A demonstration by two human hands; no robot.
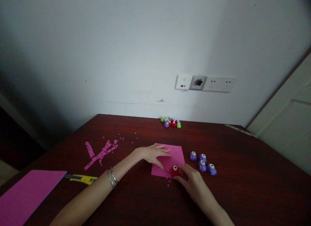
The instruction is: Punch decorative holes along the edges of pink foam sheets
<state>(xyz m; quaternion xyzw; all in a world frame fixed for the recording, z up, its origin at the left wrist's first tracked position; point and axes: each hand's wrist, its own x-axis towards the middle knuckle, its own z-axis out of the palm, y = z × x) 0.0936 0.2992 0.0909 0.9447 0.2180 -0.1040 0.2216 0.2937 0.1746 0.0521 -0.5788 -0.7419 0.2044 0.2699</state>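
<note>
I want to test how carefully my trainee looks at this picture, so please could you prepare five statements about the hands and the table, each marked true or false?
1. The left hand rests with spread fingers on a pink sheet. True.
2. The right hand holds a green punch. False: it holds a red punch.
3. Four purple punches stand to the right of that sheet. True.
4. The yellow cutter lies beyond the right hand, near the wall. False: it lies on the left, beside the left forearm.
5. The pink strips with holes are under the right hand. False: they lie on the table, left of the left hand.
</note>
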